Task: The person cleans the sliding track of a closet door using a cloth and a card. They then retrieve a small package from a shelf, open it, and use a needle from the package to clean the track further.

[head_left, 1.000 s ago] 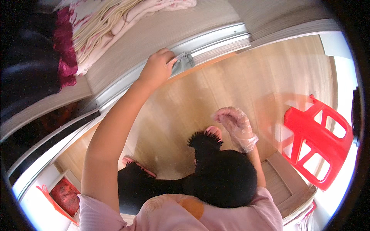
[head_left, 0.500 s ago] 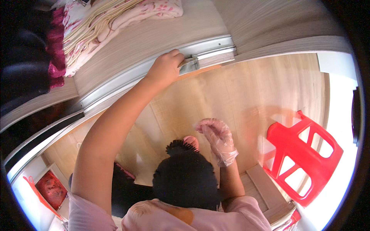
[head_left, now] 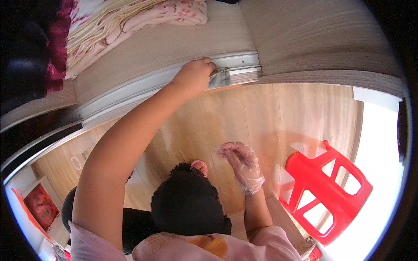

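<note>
My left hand (head_left: 194,75), bare, reaches up to the silver metal rail (head_left: 162,82) along the cupboard's front edge. Its fingers are closed on a thin grey-green piece (head_left: 220,78), which lies against the rail's right part; I cannot tell what it is. A clear plastic glove (head_left: 249,185) covers my right hand (head_left: 243,163), held above the floor to the right of my knee. Those fingers curl inward and press together; whatever may be inside them is hidden.
Folded floral bedding (head_left: 143,30) lies inside the cupboard, with dark cloth trimmed in magenta lace (head_left: 58,48) at left. On the wooden floor (head_left: 261,113) stands a red plastic stool (head_left: 322,174) at right. A red picture-like panel (head_left: 41,206) is at lower left.
The view has shifted a little. My left hand has slid slightly rightward along the rail with the grey-green piece. My right hand keeps its curled shape.
</note>
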Demonstrator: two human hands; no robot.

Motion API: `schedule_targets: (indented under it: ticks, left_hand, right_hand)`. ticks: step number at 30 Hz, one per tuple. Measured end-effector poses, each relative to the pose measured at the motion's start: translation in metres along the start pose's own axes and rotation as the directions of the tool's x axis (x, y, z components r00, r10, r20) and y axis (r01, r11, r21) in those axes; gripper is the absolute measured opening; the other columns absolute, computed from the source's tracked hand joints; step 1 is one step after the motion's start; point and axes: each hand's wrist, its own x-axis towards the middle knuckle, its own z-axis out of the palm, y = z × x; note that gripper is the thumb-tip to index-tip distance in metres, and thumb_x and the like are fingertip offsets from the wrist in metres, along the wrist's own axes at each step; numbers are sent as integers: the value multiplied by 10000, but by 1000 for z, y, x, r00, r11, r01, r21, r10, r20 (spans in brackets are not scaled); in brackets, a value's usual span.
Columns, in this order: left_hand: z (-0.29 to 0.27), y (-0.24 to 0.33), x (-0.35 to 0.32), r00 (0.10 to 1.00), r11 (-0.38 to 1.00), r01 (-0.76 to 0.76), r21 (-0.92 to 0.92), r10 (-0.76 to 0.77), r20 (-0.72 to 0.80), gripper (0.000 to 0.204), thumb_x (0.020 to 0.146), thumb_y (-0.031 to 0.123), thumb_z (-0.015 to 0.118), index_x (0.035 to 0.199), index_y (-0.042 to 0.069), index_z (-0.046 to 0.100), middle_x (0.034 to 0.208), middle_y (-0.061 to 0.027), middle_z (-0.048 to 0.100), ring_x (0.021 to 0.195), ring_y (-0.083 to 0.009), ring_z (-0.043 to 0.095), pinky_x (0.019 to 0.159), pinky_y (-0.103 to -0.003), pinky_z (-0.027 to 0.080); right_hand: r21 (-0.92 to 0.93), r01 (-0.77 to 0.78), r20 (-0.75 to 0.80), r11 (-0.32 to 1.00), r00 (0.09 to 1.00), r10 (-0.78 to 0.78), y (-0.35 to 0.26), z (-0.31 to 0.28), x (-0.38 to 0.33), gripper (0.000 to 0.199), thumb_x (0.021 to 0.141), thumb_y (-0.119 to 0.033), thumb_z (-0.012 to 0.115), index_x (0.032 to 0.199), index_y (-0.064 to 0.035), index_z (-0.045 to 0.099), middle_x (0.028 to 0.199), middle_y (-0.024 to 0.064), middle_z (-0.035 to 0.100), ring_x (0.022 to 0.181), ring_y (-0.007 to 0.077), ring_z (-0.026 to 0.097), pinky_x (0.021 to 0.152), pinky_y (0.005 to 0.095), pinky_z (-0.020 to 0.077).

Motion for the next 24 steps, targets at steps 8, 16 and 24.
schedule_targets:
  ticks: [8, 16, 24]
  left_hand:
    - [17, 19, 34, 995, 995, -100, 17, 100, 10, 132, 756, 48, 494, 825, 9, 599, 877, -167, 569, 786, -364, 576, 706, -431, 472]
    - [39, 40, 73, 992, 985, -126, 114, 125, 18, 118, 706, 15, 523, 774, 3, 620, 862, -158, 605, 778, -317, 616, 670, -389, 511]
    - [57, 39, 79, 971, 985, -173, 1, 170, -168, 97, 682, 12, 544, 756, 9, 607, 854, -143, 599, 742, -314, 610, 651, -378, 509]
  right_hand:
    - [-91, 35, -25, 995, 999, -37, 8, 5, -3, 108, 862, 35, 492, 938, 16, 565, 897, 88, 606, 876, 160, 582, 811, 282, 463]
    - [-90, 5, -182, 996, 983, -21, -2, -1, -17, 94, 860, 18, 511, 938, 14, 564, 906, 90, 610, 877, 164, 589, 822, 285, 467]
    - [-124, 33, -177, 992, 983, -55, 4, -7, -20, 84, 867, 4, 511, 932, 17, 563, 884, 78, 605, 867, 167, 589, 809, 279, 467]
